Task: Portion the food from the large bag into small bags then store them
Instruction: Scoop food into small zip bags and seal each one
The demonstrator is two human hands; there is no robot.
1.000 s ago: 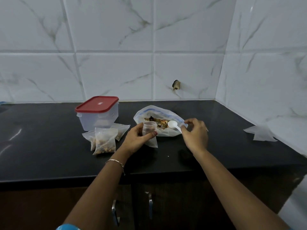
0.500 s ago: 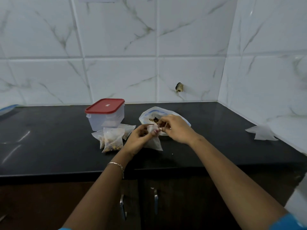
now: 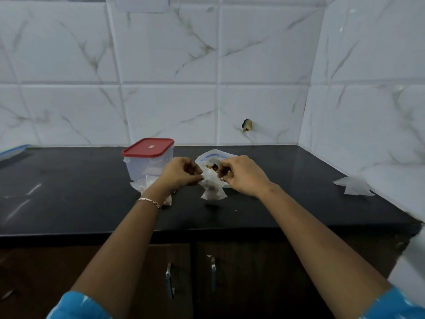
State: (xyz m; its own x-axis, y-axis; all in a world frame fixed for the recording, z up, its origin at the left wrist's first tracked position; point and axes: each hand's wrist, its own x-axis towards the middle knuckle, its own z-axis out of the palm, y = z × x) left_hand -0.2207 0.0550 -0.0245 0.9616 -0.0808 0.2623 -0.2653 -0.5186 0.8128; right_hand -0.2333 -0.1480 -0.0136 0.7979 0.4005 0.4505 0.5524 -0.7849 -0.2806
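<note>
Left hand (image 3: 181, 172) and right hand (image 3: 241, 174) each pinch a top corner of the small bag (image 3: 212, 188), which hangs just right of the tub (image 3: 148, 161), in front of the big bag (image 3: 212, 156). It looks limp and slippery (lightly loaded) — best held by the top edge.

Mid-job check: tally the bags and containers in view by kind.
Large bag: 1
Held small bag, pinched by left hand and right hand: 1
Filled small bags, partly behind the arm: at least 2
Red-lidded container: 1
Loose plastic pile at right: 1
Total: at least 6
</note>
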